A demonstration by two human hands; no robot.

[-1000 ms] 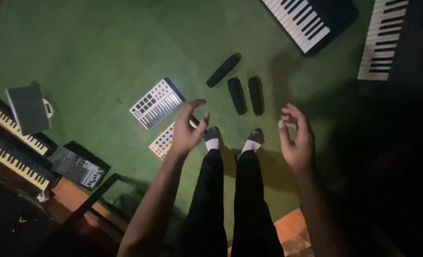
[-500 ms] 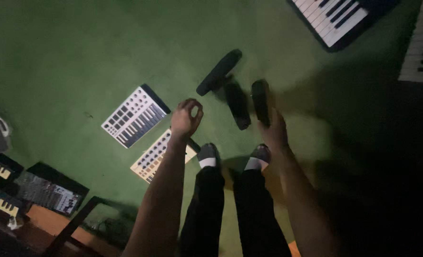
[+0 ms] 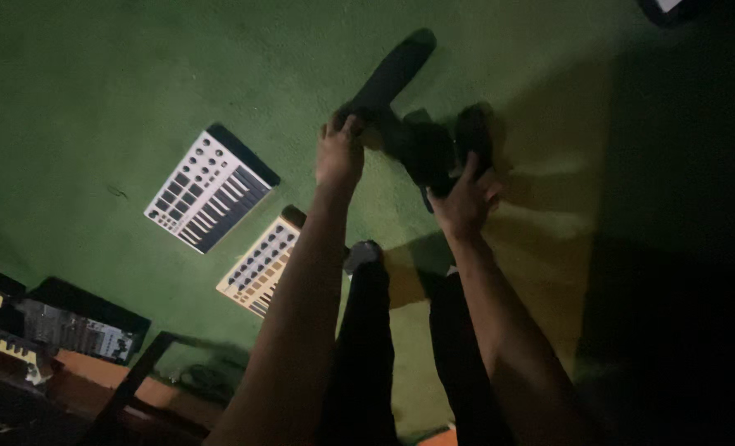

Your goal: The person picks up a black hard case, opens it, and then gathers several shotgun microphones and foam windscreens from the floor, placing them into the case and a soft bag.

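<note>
Long black bar-shaped object [image 3: 392, 73] on the green carpet [image 3: 119, 99] points toward one o'clock from my left hand [image 3: 339, 154], whose fingers close on its near end. My right hand [image 3: 464, 198] grips the middle black piece [image 3: 427, 153], at three o'clock from it.

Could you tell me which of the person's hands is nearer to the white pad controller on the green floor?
Left. The left hand reaches just right of the white pad controller; the right hand is farther right.

**Hands come down onto the black bars**

A second ago both hands hover open above the feet. Now the left hand [image 3: 339, 154] reaches the lower end of the long black bar [image 3: 392, 73], and the right hand [image 3: 464, 205] grips the two shorter black bars [image 3: 446, 149]. The view has dropped closer; the keyboards at top right slip almost out.
</note>
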